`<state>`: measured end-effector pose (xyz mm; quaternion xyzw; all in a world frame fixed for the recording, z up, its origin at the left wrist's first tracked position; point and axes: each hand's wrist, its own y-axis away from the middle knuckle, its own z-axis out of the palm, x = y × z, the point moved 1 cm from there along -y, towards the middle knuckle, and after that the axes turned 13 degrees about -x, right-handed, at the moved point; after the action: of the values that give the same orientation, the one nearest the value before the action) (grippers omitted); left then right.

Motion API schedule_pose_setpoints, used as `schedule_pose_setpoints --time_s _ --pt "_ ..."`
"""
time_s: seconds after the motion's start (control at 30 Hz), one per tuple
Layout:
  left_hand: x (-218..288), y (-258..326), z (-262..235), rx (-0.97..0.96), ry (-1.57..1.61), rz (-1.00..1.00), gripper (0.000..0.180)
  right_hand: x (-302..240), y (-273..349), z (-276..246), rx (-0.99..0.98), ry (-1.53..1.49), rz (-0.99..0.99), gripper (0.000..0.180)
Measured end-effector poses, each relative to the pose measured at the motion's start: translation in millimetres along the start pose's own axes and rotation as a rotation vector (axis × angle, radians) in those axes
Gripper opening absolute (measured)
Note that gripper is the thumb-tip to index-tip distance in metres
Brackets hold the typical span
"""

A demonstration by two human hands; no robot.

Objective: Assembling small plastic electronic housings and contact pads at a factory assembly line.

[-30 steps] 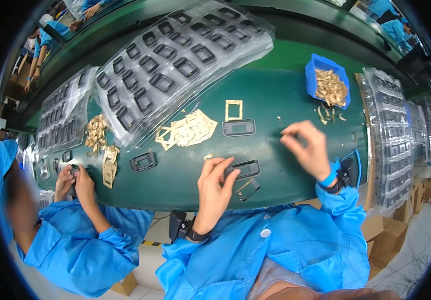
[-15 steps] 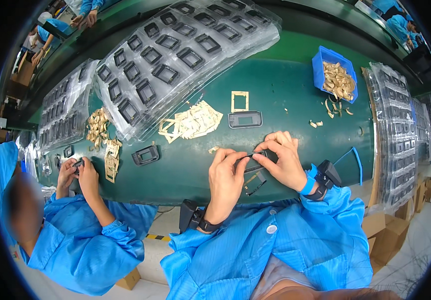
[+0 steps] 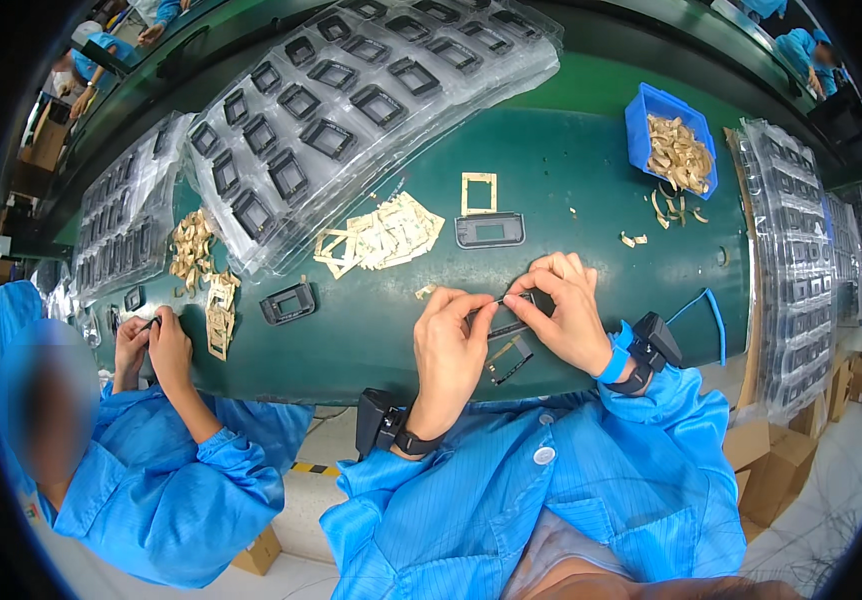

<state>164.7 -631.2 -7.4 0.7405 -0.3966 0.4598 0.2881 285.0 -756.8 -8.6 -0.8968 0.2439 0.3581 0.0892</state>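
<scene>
My left hand (image 3: 451, 345) and my right hand (image 3: 563, 312) meet thumb to forefinger, both closed in a pinch. Whatever sits between the fingertips is thin and too small to name. Just under them lies a black plastic frame (image 3: 508, 329), partly hidden by the fingers. Nearer the table's front edge is a thin dark strip with a clear film (image 3: 511, 358). Beyond the hands rests another black frame (image 3: 491, 230) with a rectangular window, and a cream adhesive frame (image 3: 479, 193) lies behind it. A further black frame (image 3: 289, 304) is to the left.
Cream adhesive frames lie in a pile (image 3: 386, 235). Clear trays (image 3: 326, 120) of black frames stand at the back left, more trays (image 3: 791, 260) at right. A blue bin (image 3: 641, 125) holds tan peelings. At left, a co-worker's hands (image 3: 156, 345) hold a small dark part.
My hands have stayed close together, with the fingertips slightly higher. More of the black frame beneath them shows now. The co-worker's hands have shifted slightly.
</scene>
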Motion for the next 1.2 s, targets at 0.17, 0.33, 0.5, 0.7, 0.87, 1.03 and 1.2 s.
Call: schedule_pose_setpoints --time_s 0.17,0.33,0.5,0.7,0.87,1.03,1.2 --pt "-0.7 -0.7 0.4 0.006 -0.029 0.014 0.01 1.2 -0.3 0.8 0.009 0.009 -0.002 0.013" --pt "-0.8 -0.4 1.0 0.012 -0.034 0.012 0.01 1.4 -0.3 1.4 0.015 0.014 -0.004 0.013" --pt "-0.7 0.2 1.2 0.013 -0.028 -0.002 0.01 1.7 0.0 2.5 0.016 0.026 -0.007 0.012" --pt "0.4 0.9 1.1 0.023 -0.037 0.01 0.01 2.5 0.4 3.1 0.036 0.039 -0.018 0.011" --pt "-3.0 1.3 1.1 0.043 -0.048 0.029 0.01 5.9 1.1 2.9 0.046 0.035 -0.022 0.009" --pt "-7.1 6.7 -0.1 0.026 0.03 -0.063 0.011 4.4 1.5 0.2 0.077 0.048 -0.057 0.007" --pt "-3.5 12.3 -1.5 0.038 0.106 -0.129 0.012 5.6 -0.1 -5.0 0.085 0.097 -0.14 0.007"
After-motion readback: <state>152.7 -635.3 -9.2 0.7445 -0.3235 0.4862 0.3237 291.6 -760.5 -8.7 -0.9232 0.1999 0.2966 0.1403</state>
